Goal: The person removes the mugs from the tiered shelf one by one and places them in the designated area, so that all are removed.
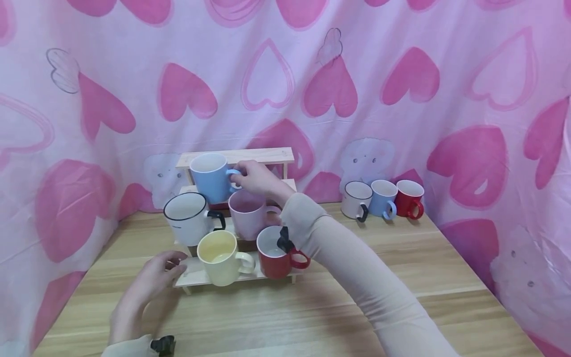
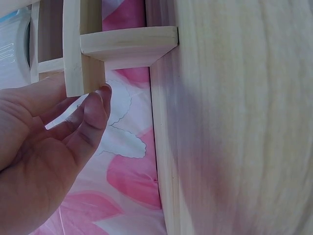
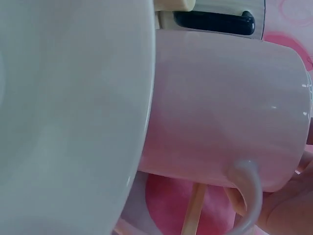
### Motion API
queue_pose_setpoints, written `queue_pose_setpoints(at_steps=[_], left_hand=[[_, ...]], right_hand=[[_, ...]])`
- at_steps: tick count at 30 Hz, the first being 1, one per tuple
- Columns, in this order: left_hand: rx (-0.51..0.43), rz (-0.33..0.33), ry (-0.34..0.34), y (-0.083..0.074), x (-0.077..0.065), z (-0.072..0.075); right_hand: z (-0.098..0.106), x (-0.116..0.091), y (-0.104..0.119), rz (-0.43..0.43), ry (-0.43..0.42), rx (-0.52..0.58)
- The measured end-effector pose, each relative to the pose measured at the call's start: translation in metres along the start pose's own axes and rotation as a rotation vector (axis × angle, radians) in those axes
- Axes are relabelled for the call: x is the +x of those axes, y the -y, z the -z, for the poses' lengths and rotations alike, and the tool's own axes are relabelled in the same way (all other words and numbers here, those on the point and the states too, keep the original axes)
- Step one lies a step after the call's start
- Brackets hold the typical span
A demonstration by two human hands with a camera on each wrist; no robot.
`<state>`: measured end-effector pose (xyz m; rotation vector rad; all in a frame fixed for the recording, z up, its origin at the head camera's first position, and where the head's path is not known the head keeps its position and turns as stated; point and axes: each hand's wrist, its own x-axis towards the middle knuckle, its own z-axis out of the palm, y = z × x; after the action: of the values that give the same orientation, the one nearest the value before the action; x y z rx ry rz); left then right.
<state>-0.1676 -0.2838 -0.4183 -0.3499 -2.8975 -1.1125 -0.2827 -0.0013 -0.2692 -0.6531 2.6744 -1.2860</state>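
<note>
A tiered wooden rack (image 1: 194,271) stands on the table with mugs on its steps. My right hand (image 1: 256,177) grips the handle of a light blue mug (image 1: 209,178) near the rack's upper tiers; whether the mug's base touches a shelf is hidden. My left hand (image 1: 153,277) pinches the left end of the lowest shelf (image 2: 73,49), thumb on one side and fingers on the other. A white mug with a black rim (image 1: 186,218) and a pink mug (image 1: 247,218) stand on a middle step. On the lowest are a yellow mug (image 1: 218,260) and a red mug (image 1: 273,260).
At the table's back right stand a white mug with a black handle (image 1: 354,201), another blue mug (image 1: 381,196) and another red mug (image 1: 406,198). A pink heart-patterned curtain (image 1: 276,29) hangs behind and beside the wooden table (image 1: 446,277). The rack's top shelf (image 1: 263,155) lies behind the held mug.
</note>
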Motion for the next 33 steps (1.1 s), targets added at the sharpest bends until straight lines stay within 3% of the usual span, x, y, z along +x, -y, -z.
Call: queue_pose_setpoints(at_steps=[7, 16, 22, 33], left_hand=[[0.001, -0.009, -0.006, 0.000, 0.000, -0.001], [0.008, -0.036, -0.012, -0.002, 0.001, -0.001], [0.017, -0.012, 0.005, -0.002, 0.001, 0.001], [0.012, 0.013, 0.014, 0.000, 0.001, 0.001]], right_hand=[[-0.001, 0.001, -0.004, 0.022, -0.019, 0.054], [-0.006, -0.003, -0.003, -0.013, -0.118, 0.058], [-0.007, -0.004, 0.003, -0.004, -0.184, 0.070], [0.013, -0.008, 0.016, 0.004, -0.218, 0.240]])
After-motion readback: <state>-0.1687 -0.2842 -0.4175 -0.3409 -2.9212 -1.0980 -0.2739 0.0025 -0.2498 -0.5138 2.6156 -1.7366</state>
